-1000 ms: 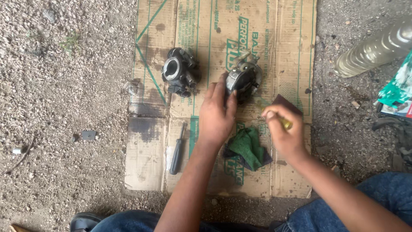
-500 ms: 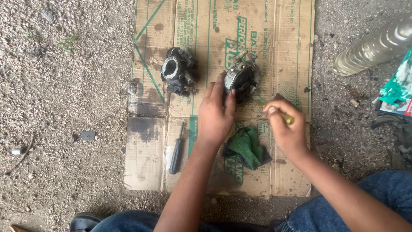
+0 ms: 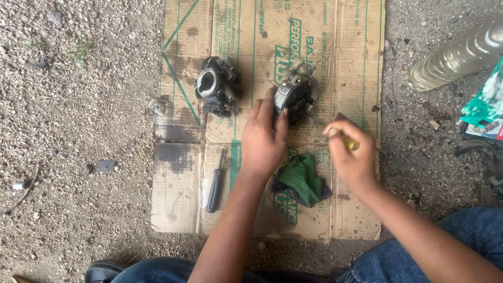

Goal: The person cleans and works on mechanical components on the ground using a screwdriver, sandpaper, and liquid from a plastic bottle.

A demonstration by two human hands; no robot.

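My left hand [image 3: 263, 139] rests flat on a sheet of cardboard [image 3: 361, 63], its fingertips touching the side of a greasy metal carburetor [image 3: 297, 94]. My right hand [image 3: 352, 154] is closed around a yellow-handled tool [image 3: 350, 142], whose tip is hidden, just right of that carburetor. A second, darker carburetor [image 3: 217, 86] sits apart to the left. A green rag [image 3: 302, 177] lies between my wrists. A black screwdriver [image 3: 215, 182] lies on the cardboard left of my left forearm.
Gravel ground surrounds the cardboard. A clear plastic bottle [image 3: 455, 54] lies at the top right, beside a green packet [image 3: 485, 105]. Small metal bits [image 3: 105, 166] lie on the gravel at left. My jeans-clad knees [image 3: 429, 251] frame the bottom edge.
My right hand with the yellow-handled tool has edged up and left, nearer the carburetor. My left hand stays against it.
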